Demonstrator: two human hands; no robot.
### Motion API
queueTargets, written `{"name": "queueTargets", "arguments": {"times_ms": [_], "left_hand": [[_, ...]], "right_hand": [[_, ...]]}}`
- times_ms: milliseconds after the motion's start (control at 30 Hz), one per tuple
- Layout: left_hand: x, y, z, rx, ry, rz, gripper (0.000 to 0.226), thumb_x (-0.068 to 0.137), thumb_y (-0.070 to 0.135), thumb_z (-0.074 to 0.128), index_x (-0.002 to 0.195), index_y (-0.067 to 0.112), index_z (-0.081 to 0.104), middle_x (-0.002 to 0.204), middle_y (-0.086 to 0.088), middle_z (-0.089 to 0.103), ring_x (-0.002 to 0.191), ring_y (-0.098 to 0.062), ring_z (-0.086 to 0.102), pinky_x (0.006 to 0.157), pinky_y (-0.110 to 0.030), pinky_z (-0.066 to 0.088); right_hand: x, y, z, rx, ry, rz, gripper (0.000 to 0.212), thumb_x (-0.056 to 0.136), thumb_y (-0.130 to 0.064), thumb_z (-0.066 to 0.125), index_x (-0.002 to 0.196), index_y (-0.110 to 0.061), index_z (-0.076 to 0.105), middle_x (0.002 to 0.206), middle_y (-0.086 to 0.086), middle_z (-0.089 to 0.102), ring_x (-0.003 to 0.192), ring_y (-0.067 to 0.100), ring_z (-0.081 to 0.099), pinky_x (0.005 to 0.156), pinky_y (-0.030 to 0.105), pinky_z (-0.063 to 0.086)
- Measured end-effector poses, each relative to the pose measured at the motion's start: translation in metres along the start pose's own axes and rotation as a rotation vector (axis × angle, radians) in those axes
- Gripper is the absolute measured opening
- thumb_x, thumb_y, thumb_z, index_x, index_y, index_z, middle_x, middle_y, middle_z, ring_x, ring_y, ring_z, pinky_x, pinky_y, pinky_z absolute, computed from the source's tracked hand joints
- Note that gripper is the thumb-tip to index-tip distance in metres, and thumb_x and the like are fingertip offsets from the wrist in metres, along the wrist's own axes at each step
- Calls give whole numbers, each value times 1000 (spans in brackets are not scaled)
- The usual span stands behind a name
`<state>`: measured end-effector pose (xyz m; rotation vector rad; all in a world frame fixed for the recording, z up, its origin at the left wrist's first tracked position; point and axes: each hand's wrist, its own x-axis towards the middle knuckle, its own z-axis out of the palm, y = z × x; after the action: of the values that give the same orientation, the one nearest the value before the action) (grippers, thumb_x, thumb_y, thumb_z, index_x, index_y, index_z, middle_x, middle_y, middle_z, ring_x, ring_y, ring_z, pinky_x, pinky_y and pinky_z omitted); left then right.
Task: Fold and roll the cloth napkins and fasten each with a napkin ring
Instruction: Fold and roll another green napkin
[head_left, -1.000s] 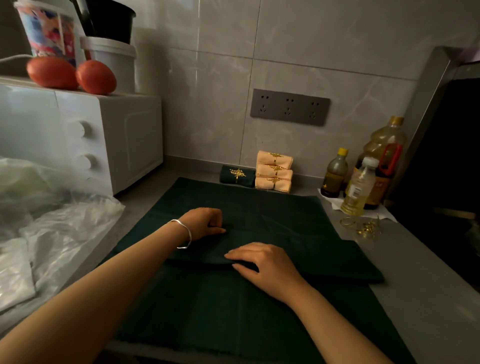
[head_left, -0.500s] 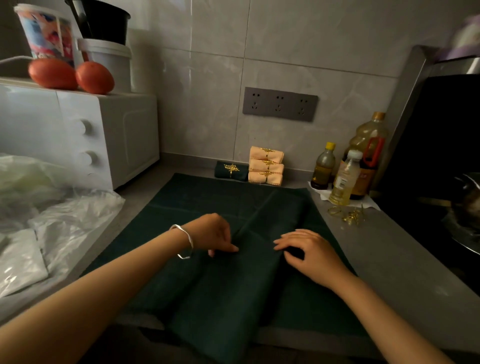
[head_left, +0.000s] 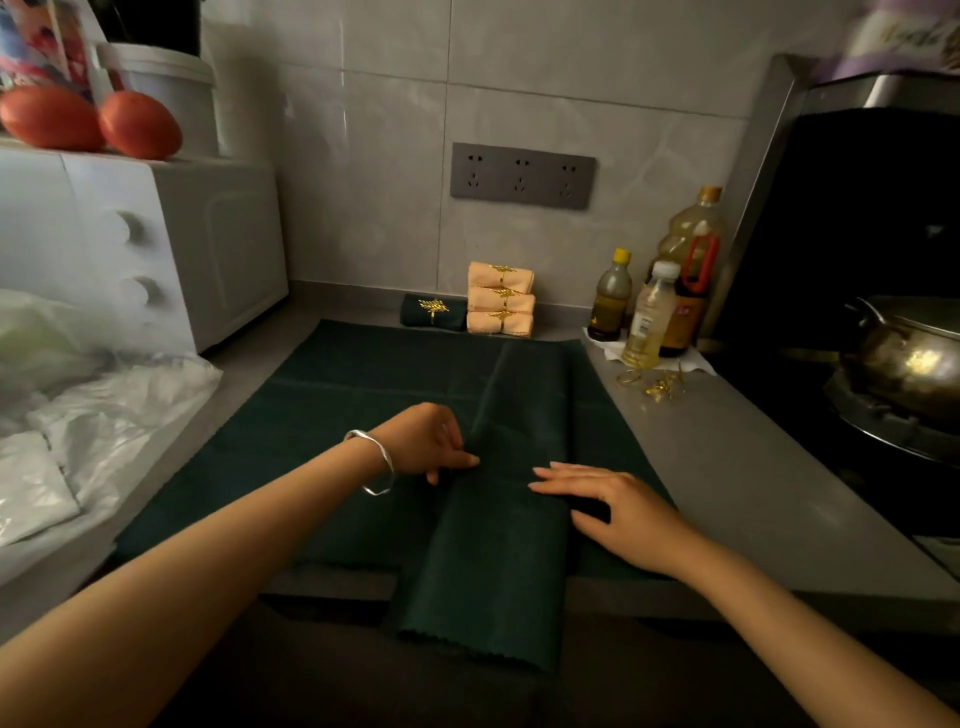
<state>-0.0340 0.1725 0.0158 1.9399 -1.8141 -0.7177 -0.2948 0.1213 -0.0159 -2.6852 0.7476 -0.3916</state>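
Folded green napkin (head_left: 498, 545): long strip on the spread green cloth (head_left: 337, 415), near end hanging past its front edge.
Left hand (head_left: 423, 441): over the cloth's middle, curled fingers pinching the strip's left edge.
Right hand (head_left: 618, 512): fingers straight, together, flat on the strip's right edge.
Gold napkin rings (head_left: 654, 382): just right of the cloth's far corner.
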Motion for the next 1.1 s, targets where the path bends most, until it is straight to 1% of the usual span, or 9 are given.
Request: {"name": "queueTargets", "arguments": {"times_ms": [133, 267, 467, 600, 667, 767, 867, 1000, 1100], "left_hand": [[6, 11, 6, 287, 136, 99, 52, 87, 39, 61, 133, 27, 41, 133, -2, 47, 117, -19, 50, 95, -34, 47], [14, 31, 29, 342, -46, 336, 48, 100, 36, 35, 146, 36, 22, 157, 2, 13, 145, -20, 8, 116, -40, 6], [33, 26, 56, 419, -198, 290, 44, 102, 41, 23, 145, 46, 15, 158, 9, 1, 145, -17, -8, 114, -41, -12], [38, 24, 50, 358, -227, 309, 42, 102, 40, 22, 143, 43, 25, 158, 8, 8, 145, -15, -2, 118, -41, -6], [40, 21, 39, 152, -280, 263, 43, 101, 42, 23, 138, 34, 43, 154, 5, 25, 143, -13, 16, 119, -38, 3], [40, 21, 16, -153, -188, 66, 50, 101, 44, 23, 125, 20, 59, 140, -6, 49, 124, -15, 47, 114, -32, 24], [20, 1, -1, -160, -81, 165, 49, 102, 12, 3, 142, -8, 22, 151, -24, 22, 138, -28, 28, 111, -28, 14], [49, -4, -12, -425, 18, -136, 67, 99, 49, 11, 117, 6, 60, 108, -8, 61, 90, -13, 57, 91, -28, 36], [59, -15, -16, -385, -17, -141, 64, 97, 54, 12, 106, 14, 61, 94, 0, 62, 90, -11, 55, 93, -28, 36]], "right_hand": [[-7, -9, 2, 11, -40, -45, 51, 91, -13, 55, 124, -50, 46, 136, -34, 35, 123, -30, 17, 99, -5, 5], [-11, -16, 3, 16, -90, -75, 46, 90, -25, 59, 127, -49, 46, 136, -37, 30, 127, -26, 16, 105, 0, 0], [-16, -24, 7, 1, -66, -173, 45, 84, -38, 55, 128, -44, 50, 138, -33, 34, 131, -21, 20, 106, 1, 1], [-10, -25, 9, 160, -15, -206, 37, 87, -16, 58, 119, -33, 63, 127, -27, 53, 124, -12, 42, 108, 8, 21], [0, -28, 4, 322, 83, -177, 30, 88, -6, 58, 110, -23, 70, 115, -18, 66, 113, -3, 57, 102, 16, 38], [23, -35, -20, 562, 241, -45, 25, 92, -1, 53, 97, -18, 70, 96, -11, 73, 95, 0, 65, 82, 15, 49], [53, -34, -44, 681, 415, 70, 23, 95, -7, 46, 88, -21, 63, 83, -10, 67, 80, -10, 63, 68, 6, 45], [110, 4, -56, 930, 546, 289, 15, 93, -29, 53, 97, -22, 65, 100, -6, 69, 98, 8, 64, 87, 23, 49], [147, 47, -48, 955, 530, 543, 32, 94, -34, 54, 116, -13, 62, 113, 3, 67, 107, 20, 62, 97, 37, 47]]}}
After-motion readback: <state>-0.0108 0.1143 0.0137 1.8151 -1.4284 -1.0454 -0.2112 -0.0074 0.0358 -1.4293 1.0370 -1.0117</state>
